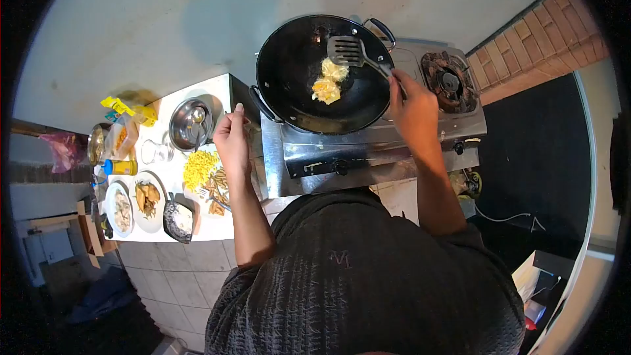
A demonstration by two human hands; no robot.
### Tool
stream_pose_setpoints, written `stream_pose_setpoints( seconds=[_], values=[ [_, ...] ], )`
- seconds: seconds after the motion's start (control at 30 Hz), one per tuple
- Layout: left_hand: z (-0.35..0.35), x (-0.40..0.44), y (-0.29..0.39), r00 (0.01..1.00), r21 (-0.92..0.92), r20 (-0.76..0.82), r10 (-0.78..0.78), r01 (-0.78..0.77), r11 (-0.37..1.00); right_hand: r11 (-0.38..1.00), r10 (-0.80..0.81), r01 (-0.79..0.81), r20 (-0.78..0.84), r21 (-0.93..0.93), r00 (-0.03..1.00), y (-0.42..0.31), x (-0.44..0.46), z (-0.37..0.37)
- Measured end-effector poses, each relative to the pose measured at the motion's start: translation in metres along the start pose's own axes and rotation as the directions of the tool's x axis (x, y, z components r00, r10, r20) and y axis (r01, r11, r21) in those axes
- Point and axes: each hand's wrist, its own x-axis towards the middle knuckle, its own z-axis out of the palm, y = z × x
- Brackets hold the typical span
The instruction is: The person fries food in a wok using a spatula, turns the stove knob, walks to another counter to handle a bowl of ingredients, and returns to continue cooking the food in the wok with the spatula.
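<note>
A pale wall (144, 33) stands behind the steel stove (368, 148) in front of me, with a tiled floor (164, 263) down to my left. Closest to me is my own dark shirt (368, 269), both bare forearms reaching past it. My right hand (415, 105) is wrapped around the handle of a slotted spatula (346, 51). My left hand (231, 138) is raised with its fingers curled, just beside the wok's left handle (263, 106); I cannot tell whether it has hold of anything.

On the stove, the black wok (282, 59) has two yellow-and-white pieces of food (327, 90) lying side by side near its middle. The spatula's slotted head is over the edge of the farther one; whether they touch, I can't tell. To the right is a second burner (450, 81).

On the white table (221, 89) to my left, a fork (213, 197) lies by a heap of small yellow pieces (199, 169), near a steel bowl (181, 135). Farther out are a yellow jar (121, 167) with a blue lid and a plate of brown food (150, 200).
</note>
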Motion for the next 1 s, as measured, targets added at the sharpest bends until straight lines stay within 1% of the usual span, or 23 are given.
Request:
stream_pose_setpoints(
  seconds=[0.1,0.23,0.3,0.4,0.43,0.5,0.63,0.7,0.73,0.8,0.93,1.0],
  values=[
    [-0.003,0.000,0.000,0.999,-0.016,-0.001,0.032,-0.032,0.999,0.999,-0.020,0.018,-0.036,-0.047,0.999,0.005,0.007,-0.001],
    [-0.009,0.003,-0.002,0.999,-0.018,0.006,0.046,-0.046,0.999,0.994,-0.007,0.001,-0.056,-0.107,0.998,0.002,0.008,-0.004],
    [-0.012,0.004,-0.002,0.999,-0.015,-0.007,0.048,-0.048,0.999,0.983,0.054,-0.059,-0.034,-0.174,0.998,-0.001,0.006,-0.005],
    [-0.010,0.001,0.004,1.000,-0.003,-0.020,0.016,-0.016,1.000,0.973,0.083,-0.086,-0.021,-0.213,0.996,-0.002,0.004,-0.004],
    [-0.010,0.000,0.004,1.000,0.001,-0.010,0.018,-0.018,1.000,0.972,0.091,-0.095,-0.029,-0.215,0.995,0.000,0.003,-0.002],
    [-0.009,0.000,0.005,1.000,-0.001,-0.007,0.001,-0.001,1.000,0.979,0.039,-0.048,-0.049,-0.201,0.998,0.006,0.001,0.002],
    [-0.007,0.002,0.000,0.999,-0.001,0.032,0.025,-0.025,1.000,0.971,0.081,-0.085,-0.028,-0.224,0.996,0.004,-0.001,0.007],
    [-0.003,0.001,0.002,0.998,0.020,0.010,0.056,-0.056,0.998,0.983,0.079,-0.079,-0.006,-0.168,0.997,0.004,-0.001,0.014],
    [-0.002,0.001,0.003,0.998,0.021,0.018,0.059,-0.060,0.998,0.982,0.084,-0.085,-0.014,-0.169,0.996,0.006,-0.001,0.020],
    [0.000,-0.001,0.006,0.999,0.014,0.024,0.044,-0.044,0.999,0.997,0.026,-0.026,-0.009,-0.066,1.000,0.009,-0.001,0.030],
    [-0.005,0.002,0.001,0.999,0.018,0.038,0.024,-0.024,1.000,0.999,0.023,-0.025,-0.050,-0.046,0.999,0.005,0.002,0.027],
    [-0.006,0.002,-0.001,0.998,0.000,0.044,0.048,-0.048,0.999,1.000,-0.001,0.000,-0.082,-0.017,0.997,0.002,0.004,0.019]
  ],
)
